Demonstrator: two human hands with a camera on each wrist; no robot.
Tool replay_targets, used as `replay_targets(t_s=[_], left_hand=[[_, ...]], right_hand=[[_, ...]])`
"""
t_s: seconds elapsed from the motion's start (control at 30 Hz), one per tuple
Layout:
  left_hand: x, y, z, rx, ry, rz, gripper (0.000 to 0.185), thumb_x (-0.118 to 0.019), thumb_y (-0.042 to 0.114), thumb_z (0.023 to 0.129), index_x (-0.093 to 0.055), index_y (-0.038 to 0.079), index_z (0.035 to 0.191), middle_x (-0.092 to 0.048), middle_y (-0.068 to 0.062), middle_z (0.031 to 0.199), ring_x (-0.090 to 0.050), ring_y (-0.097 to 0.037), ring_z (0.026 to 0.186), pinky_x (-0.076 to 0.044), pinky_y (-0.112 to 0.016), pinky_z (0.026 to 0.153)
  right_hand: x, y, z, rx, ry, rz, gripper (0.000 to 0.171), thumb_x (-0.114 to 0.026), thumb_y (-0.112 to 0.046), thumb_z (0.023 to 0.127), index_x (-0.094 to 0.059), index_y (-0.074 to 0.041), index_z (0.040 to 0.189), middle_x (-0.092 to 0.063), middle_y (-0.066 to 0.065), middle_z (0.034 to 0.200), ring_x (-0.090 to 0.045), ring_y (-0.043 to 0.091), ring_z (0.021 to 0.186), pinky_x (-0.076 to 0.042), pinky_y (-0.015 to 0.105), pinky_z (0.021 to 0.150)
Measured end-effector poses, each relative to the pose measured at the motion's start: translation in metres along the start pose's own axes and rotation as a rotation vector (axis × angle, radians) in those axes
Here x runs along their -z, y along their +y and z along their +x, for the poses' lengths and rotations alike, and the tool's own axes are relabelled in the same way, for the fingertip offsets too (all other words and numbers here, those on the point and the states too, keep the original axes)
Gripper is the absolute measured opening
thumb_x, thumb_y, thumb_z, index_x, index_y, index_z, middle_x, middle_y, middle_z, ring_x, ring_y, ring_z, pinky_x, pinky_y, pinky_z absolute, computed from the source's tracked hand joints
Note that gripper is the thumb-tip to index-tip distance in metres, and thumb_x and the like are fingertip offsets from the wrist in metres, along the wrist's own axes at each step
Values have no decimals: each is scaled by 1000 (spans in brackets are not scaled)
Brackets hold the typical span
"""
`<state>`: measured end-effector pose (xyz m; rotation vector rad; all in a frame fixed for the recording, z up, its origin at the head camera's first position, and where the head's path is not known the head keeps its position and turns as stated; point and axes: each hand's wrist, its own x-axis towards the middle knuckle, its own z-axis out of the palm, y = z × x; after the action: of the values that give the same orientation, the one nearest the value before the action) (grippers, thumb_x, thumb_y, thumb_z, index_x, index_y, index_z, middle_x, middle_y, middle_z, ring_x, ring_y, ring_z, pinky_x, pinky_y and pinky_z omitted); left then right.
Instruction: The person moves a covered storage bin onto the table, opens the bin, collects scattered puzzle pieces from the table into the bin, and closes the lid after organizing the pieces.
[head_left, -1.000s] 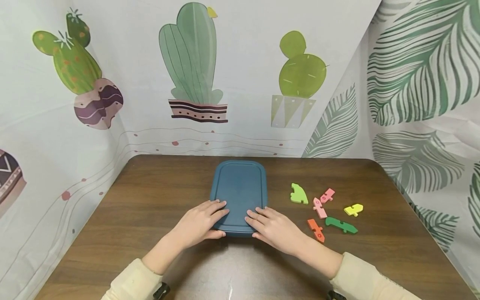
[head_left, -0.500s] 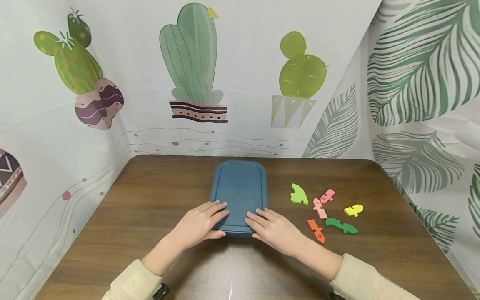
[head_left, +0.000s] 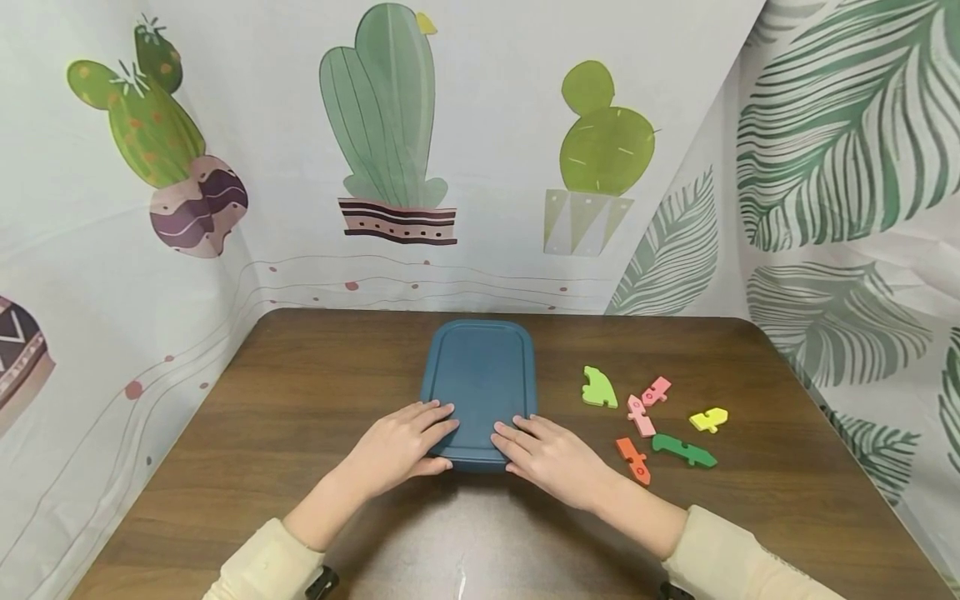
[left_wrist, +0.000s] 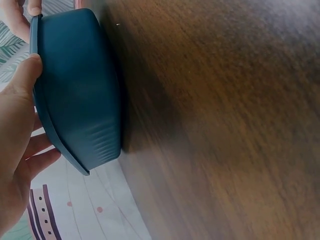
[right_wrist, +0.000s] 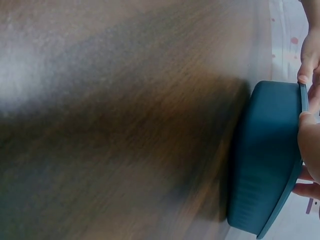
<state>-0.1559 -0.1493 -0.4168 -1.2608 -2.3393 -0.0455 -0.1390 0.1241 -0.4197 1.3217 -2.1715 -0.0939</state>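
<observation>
A blue plastic box (left_wrist: 77,85) with its lid (head_left: 480,375) on stands lengthwise on the brown table (head_left: 300,367). My left hand (head_left: 399,443) rests on the lid's near left corner, its fingers laid across the top and the thumb (left_wrist: 30,72) at the front rim. On the near right corner lies my right hand (head_left: 557,460) in the same way, fingers extended over the top, thumb (right_wrist: 307,132) against the rim. In both wrist views the box's front wall and its ribbed side show below the lid. The box's inside is hidden.
Right of the box lie several flat puzzle pieces: light green (head_left: 599,388), two pink (head_left: 640,416), yellow (head_left: 708,419), dark green (head_left: 683,451) and orange (head_left: 633,461). A cloth (head_left: 495,167) printed with cacti and leaves hangs behind the table.
</observation>
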Motion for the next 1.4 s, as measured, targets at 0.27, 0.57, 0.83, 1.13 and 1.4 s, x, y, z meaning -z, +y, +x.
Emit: replay_targets(t_s=[0.27,0.57,0.83,1.13,1.4], left_hand=[[2,-1,0,-1,22,-23,51,-66,47,78,-65,8,112,-63,-9,117,-59,-27,108,-48,-37,91],[5,-2,2,-12,33,-15,49,-66,44,79,-65,8,112,-64,-9,116,-60,-26,107,-48,-36,91],[10,-2,3,-9,32,-18,49,-64,44,80,-65,8,112,-64,-8,116,-60,-25,107,-48,-36,90],[10,-3,3,-14,43,-6,49,-64,45,80,-65,8,112,-64,-8,116,-60,-24,106,-49,-35,90],[9,-6,3,-21,72,-2,48,-62,46,82,-66,8,111,-64,-7,116,-60,-23,105,-49,-35,90]], right_hand=[[1,2,0,9,18,-11,43,-66,-35,83,-63,-8,117,-64,4,117,-63,22,102,-50,34,87],[2,4,2,17,49,-12,38,-39,-32,99,-63,-7,116,-64,5,116,-63,22,100,-50,35,87],[4,3,4,20,78,3,48,-23,-30,103,-63,-7,115,-65,6,114,-64,22,99,-50,35,86],[6,5,5,24,83,18,47,-25,-30,103,-64,-6,115,-65,6,114,-64,22,99,-51,34,85],[8,7,6,22,82,37,37,-40,-31,99,-63,-6,116,-65,6,115,-64,22,99,-51,35,85]])
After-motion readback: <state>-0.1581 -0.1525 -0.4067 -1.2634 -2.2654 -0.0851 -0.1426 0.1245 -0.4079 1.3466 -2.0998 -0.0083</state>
